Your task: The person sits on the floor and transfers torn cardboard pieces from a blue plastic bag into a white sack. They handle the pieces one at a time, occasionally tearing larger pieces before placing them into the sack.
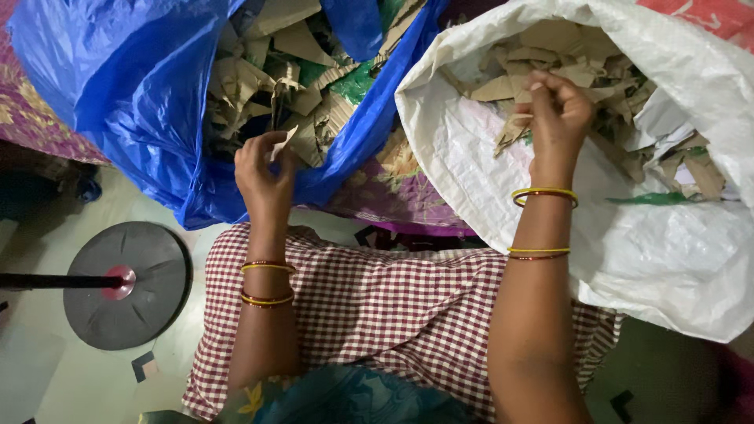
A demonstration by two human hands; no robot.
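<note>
A small torn scrap of brown cardboard [280, 146] sits pinched between the fingers of the left hand [263, 177], right at the mouth of the big blue plastic bag [133, 86], which is stuffed with more ragged brown cardboard pieces [290, 78] and a few green bits. Over on the other side, the right hand [556, 118] is down inside the wide white woven sack [644, 243], fingers bunched and closed on a jagged cardboard sliver [512, 133] from the heap of scraps in there; a green strip [650, 199] lies on the sack's inner wall just beside the wrist. Both wrists carry yellow and red bangles [543, 194]. Below, a red-and-white checked cloth [393, 306] covers the lap, and off to the left a round grey stand base [129, 284] with a dark pole rests on the pale floor.
</note>
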